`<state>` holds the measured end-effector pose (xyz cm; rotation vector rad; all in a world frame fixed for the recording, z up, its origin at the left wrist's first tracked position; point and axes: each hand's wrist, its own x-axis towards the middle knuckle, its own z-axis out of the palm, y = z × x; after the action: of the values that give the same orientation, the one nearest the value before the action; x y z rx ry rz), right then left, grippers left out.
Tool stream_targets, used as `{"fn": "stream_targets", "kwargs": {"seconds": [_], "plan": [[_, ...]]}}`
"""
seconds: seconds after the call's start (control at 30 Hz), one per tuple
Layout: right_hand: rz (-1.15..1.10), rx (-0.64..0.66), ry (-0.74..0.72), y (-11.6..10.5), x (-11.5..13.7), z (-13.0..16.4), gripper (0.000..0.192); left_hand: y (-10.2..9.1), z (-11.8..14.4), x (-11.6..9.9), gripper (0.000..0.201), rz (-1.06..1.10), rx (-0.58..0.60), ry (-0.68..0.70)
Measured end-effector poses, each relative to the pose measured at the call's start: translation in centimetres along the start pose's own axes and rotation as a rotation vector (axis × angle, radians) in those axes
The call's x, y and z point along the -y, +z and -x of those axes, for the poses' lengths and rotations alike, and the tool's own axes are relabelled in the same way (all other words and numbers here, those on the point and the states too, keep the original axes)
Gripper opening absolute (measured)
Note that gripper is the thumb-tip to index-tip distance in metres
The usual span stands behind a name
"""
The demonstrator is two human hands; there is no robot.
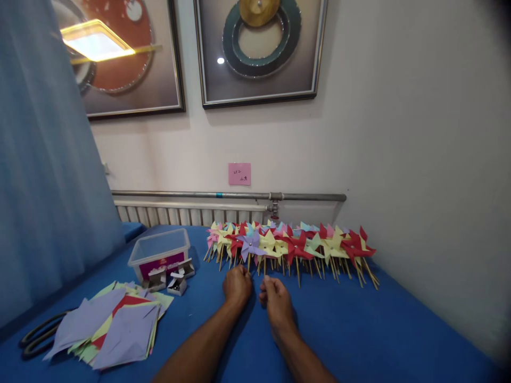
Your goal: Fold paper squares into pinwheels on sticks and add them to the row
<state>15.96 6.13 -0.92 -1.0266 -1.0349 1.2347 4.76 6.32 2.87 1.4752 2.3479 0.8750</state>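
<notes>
Rows of paper pinwheels (333,244) on thin wooden sticks lie on the blue bed surface, in red, yellow, purple, pink and pale green. My left hand (237,287) is closed at the lower end of the stick of a purple pinwheel (250,244) in the front row. Beside it, my right hand (278,304) pinches the stick end of a yellow pinwheel (268,243) between thumb and fingers. Both pinwheels face me among the others, and their heads touch their neighbours. My left fingertips are partly hidden by the back of the hand.
To the left are a clear plastic tub (158,250), small open boxes (178,284) of pins, stacked coloured paper sheets (128,330) and dark-handled scissors (38,338). A blue curtain (48,159) hangs at left. Behind the bed are a radiator (179,215), a pipe (311,197) and the wall.
</notes>
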Motion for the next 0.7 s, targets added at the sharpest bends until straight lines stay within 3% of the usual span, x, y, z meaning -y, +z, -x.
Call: {"fn": "stream_targets", "kwargs": {"seconds": [0.7], "plan": [[0.004,0.047,-0.038,0.09,-0.27,0.03,0.037,0.08,0.75,-1.07,0.022,-0.075,0.024,-0.018]]}}
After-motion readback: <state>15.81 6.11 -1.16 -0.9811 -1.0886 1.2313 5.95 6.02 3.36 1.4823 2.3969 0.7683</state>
